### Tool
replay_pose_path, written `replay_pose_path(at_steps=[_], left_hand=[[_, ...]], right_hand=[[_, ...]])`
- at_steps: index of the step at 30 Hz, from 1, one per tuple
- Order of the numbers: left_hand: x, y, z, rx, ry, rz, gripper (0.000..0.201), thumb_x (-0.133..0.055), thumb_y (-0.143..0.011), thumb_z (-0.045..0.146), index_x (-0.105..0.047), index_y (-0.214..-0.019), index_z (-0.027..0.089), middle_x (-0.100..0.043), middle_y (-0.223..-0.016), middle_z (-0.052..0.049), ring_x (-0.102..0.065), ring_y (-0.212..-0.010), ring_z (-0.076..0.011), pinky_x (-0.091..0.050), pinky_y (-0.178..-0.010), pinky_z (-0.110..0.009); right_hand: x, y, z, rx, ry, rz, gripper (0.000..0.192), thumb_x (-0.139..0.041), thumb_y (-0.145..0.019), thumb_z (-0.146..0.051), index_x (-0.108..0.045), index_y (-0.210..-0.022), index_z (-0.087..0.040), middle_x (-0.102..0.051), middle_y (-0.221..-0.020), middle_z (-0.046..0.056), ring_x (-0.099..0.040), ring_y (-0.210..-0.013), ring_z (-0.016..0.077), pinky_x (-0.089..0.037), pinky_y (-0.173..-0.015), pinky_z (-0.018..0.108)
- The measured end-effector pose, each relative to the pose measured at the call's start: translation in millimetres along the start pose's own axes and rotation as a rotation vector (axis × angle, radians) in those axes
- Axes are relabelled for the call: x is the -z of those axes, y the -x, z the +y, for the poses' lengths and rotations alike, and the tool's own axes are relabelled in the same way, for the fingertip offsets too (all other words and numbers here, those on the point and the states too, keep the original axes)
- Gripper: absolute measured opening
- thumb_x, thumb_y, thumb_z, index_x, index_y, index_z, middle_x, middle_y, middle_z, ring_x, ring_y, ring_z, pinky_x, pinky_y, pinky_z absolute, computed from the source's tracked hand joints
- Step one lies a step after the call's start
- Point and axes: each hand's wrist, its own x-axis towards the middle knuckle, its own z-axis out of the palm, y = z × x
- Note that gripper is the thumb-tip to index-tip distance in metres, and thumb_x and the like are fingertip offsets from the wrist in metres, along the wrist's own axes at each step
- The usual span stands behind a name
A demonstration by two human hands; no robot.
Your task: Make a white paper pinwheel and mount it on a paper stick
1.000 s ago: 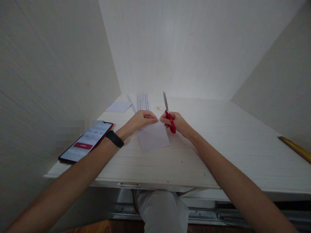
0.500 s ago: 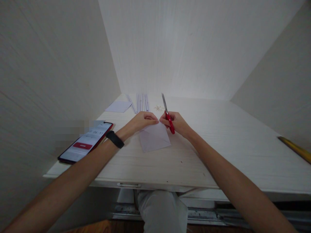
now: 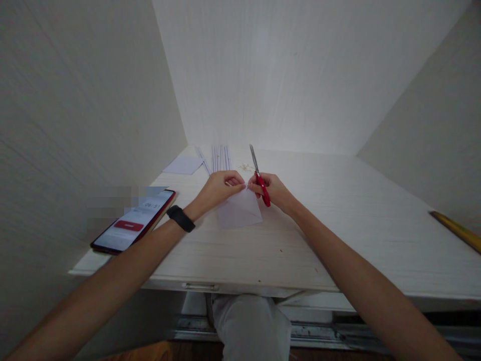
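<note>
"Farther from me than a moment ago: the near edge of my thin white sheet of paper [image 3: 239,213] has slid up a bit. My left wrist has moved a little to the right too."

"What's closest to you?"

"My leg in light grey cloth [image 3: 255,326], by the edge of the white table [image 3: 356,200]. Then, on my left, a flat phone with a lit screen [image 3: 130,228]. Next is the black band [image 3: 181,218] on my wrist."

"And your hands?"

"My left hand [image 3: 223,186] pinches the paper's far tip, over the table. My right hand [image 3: 272,186] pinches there too, and also holds the red-handled metal scissors [image 3: 263,189]. Their blades point away from me."

"What's past that?"

"Some thin, pale little sticks [image 3: 245,167], another flat white sheet [image 3: 184,165] off to the left, and a row of skinny white tubes [image 3: 221,158]."
</note>
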Motion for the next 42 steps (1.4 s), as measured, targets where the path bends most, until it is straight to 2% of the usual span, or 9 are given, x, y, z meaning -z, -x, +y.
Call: replay_pose_path(at_steps=[5, 12, 19, 29, 32, 38, 42], left_hand=[[-1.9, 1.7, 3.0, -0.049, -0.009, 0.033, 0.014, -0.062, -0.072, 0.027, -0.065, -0.077, 0.015, -0.066, -0.074, -0.003, -0.058, -0.066, -0.0118, -0.045, -0.061, -0.023], [-2.5, 2.3, 6.3, -0.019, -0.012, 0.05, 0.017, -0.061, -0.072, 0.031, -0.064, -0.075, 0.014, -0.067, -0.074, -0.004, -0.059, -0.067, -0.0132, -0.045, -0.061, -0.024], [-3.5, 3.2, 7.0, -0.002, -0.035, 0.051, 0.013, -0.059, -0.073, 0.027, -0.064, -0.075, 0.014, -0.066, -0.072, -0.004, -0.059, -0.065, -0.013, -0.044, -0.061, -0.024], [-2.3, 2.0, 5.4, -0.072, -0.008, 0.031, 0.01, -0.058, -0.074, 0.025, -0.061, -0.075, 0.015, -0.065, -0.072, -0.002, -0.058, -0.065, -0.0119, -0.044, -0.06, -0.022], [-3.6, 4.0, 6.5, -0.12, -0.081, 0.053, 0.008, -0.057, -0.075, 0.023, -0.06, -0.075, 0.016, -0.064, -0.07, -0.001, -0.057, -0.066, -0.0118, -0.044, -0.063, -0.023], [-8.1, 9.7, 11.1, -0.291, -0.385, 0.118, 0.008, -0.052, -0.079, 0.018, -0.059, -0.076, 0.017, -0.061, -0.073, -0.002, -0.054, -0.069, -0.013, -0.04, -0.065, -0.024], [-10.9, 11.7, 12.2, -0.333, -0.496, 0.132, 0.009, -0.05, -0.082, 0.018, -0.057, -0.078, 0.017, -0.061, -0.077, -0.003, -0.055, -0.073, -0.0143, -0.04, -0.066, -0.026]], right_hand=[[-0.9, -0.7, 0.4, 0.038, 0.052, 0.053, 0.013, -0.058, -0.071, -0.027, -0.054, -0.068, -0.015, -0.049, -0.054, -0.004, -0.044, -0.049, 0.0072, -0.033, -0.048, 0.021], [-1.2, -1.1, -0.1, 0.075, 0.105, 0.075, 0.014, -0.058, -0.07, -0.028, -0.055, -0.067, -0.015, -0.05, -0.056, -0.003, -0.045, -0.052, 0.0084, -0.035, -0.051, 0.023], [-1.7, -2.1, 4.6, 0.074, 0.16, 0.08, 0.016, -0.058, -0.07, -0.03, -0.055, -0.067, -0.015, -0.05, -0.056, -0.003, -0.046, -0.053, 0.0096, -0.035, -0.052, 0.023], [-2.1, 0.5, -4.6, 0.019, 0.024, 0.059, 0.015, -0.059, -0.069, -0.03, -0.054, -0.067, -0.015, -0.048, -0.053, -0.004, -0.044, -0.048, 0.0079, -0.034, -0.047, 0.022], [-2.2, 0.5, -3.0, 0.027, 0.027, 0.052, 0.015, -0.059, -0.069, -0.03, -0.054, -0.067, -0.016, -0.049, -0.053, -0.004, -0.044, -0.048, 0.0079, -0.034, -0.048, 0.022], [-1.7, -1.9, 2.1, 0.033, 0.07, 0.056, 0.015, -0.056, -0.07, -0.03, -0.053, -0.066, -0.016, -0.048, -0.053, -0.004, -0.044, -0.049, 0.0083, -0.033, -0.049, 0.023], [-2.1, -3.2, 3.2, 0.073, 0.133, 0.098, 0.016, -0.056, -0.07, -0.031, -0.052, -0.065, -0.017, -0.049, -0.054, -0.003, -0.044, -0.053, 0.0098, -0.034, -0.053, 0.024]])
